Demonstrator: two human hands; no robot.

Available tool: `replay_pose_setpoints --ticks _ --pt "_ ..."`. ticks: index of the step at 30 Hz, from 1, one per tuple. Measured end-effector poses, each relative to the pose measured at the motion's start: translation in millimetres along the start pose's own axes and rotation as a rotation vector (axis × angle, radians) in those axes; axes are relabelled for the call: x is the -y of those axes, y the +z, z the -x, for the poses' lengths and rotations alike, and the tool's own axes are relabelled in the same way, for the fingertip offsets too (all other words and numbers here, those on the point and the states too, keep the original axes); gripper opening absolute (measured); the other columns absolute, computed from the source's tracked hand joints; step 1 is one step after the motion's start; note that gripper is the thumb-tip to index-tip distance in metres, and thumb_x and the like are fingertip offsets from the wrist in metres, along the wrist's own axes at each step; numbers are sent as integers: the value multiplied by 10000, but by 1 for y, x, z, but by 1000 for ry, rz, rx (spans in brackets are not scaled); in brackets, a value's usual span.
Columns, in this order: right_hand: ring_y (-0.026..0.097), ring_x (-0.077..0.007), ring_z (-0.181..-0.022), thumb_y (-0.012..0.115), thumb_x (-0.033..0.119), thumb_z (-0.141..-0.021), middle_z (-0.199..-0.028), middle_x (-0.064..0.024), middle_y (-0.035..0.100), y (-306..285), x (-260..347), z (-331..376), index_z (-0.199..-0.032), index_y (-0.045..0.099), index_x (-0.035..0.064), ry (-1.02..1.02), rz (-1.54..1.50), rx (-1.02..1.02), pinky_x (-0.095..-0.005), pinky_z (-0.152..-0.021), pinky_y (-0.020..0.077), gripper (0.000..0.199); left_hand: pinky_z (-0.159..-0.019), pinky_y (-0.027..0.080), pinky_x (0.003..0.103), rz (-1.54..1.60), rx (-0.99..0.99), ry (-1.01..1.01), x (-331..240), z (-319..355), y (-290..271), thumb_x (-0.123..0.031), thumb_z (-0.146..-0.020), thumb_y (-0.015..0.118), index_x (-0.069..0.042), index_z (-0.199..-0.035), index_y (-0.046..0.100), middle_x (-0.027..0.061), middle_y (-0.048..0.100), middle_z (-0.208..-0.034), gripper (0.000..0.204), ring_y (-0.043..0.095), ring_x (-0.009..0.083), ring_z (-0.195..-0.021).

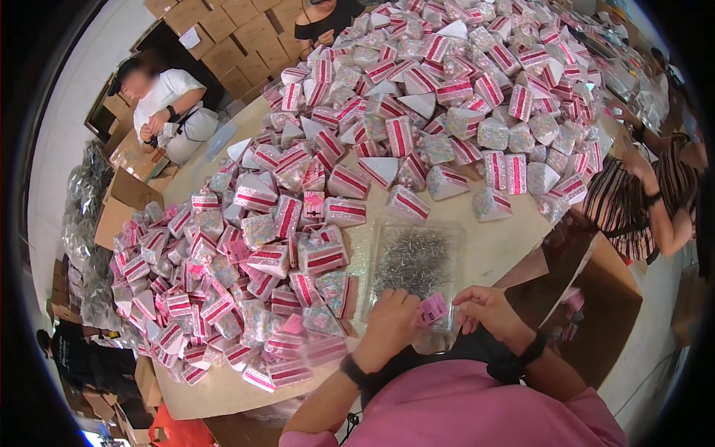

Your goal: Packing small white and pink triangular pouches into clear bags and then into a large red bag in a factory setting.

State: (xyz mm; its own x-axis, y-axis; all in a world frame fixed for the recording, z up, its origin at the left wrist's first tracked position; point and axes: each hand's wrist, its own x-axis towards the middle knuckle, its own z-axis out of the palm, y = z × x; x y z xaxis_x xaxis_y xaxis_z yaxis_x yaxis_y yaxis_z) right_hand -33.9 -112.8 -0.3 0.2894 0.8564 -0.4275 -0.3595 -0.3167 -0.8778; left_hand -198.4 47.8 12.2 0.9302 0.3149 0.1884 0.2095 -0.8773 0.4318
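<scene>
My left hand (391, 319) is closed on a small pink printed tag (433, 308) that sticks out past its fingertips. Just to the right, my right hand (488, 311) has its fingers drawn together in a pinch; anything between them is too small to make out. Both hands are over the near end of a clear plastic tray (370, 296), which holds a heap of thin metal pieces (414, 257), perhaps pins or hooks. To the left lie piled cake-slice-shaped ornaments (322, 259), white with pink bands and pastel sprinkled tops; some carry pink tags.
A much larger heap of the same cake slices (477, 112) covers the far part of the table (491, 249). An open cardboard box (603, 313) stands at the right, below the edge. People sit around, one in a white shirt (167, 97). Stacked cartons (246, 37) line the back.
</scene>
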Motion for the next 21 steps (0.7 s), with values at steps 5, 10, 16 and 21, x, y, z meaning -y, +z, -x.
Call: replay_pose_setpoints --ticks 5,10,16,21 --pt "605 -119 -569 519 101 -889 -740 -61 626 2 0 4 -1025 570 -1 14 -17 10 -209 -513 460 177 -703 447 399 -117 56 -96 -17 -12 11 -168 -694 674 -36 -815 536 131 511 -812 226 511 312 -817" --pt "602 -116 -571 516 105 -892 -729 -59 623 1 0 5 -1020 568 -3 5 -44 17 -211 -516 462 176 -678 446 405 -91 33 -39 -11 -16 19 -165 -702 665 -30 -832 525 129 512 -815 234 511 313 -827" --pt "596 -110 -570 513 115 -893 -728 -51 612 0 3 0 -1006 578 -4 -63 -14 -15 -222 -507 461 177 -622 445 359 286 83 -312 9 -15 -3 -182 -770 659 -16 -831 555 125 540 -721 206 550 258 -691" --pt "622 -156 -623 551 98 -870 -759 -89 638 21 33 -24 -1007 566 -2 -240 219 -49 -250 -560 487 170 -519 369 225 590 -58 -573 30 -1 -20 -113 -831 605 7 -989 596 -2 535 -648 198 453 55 -565"
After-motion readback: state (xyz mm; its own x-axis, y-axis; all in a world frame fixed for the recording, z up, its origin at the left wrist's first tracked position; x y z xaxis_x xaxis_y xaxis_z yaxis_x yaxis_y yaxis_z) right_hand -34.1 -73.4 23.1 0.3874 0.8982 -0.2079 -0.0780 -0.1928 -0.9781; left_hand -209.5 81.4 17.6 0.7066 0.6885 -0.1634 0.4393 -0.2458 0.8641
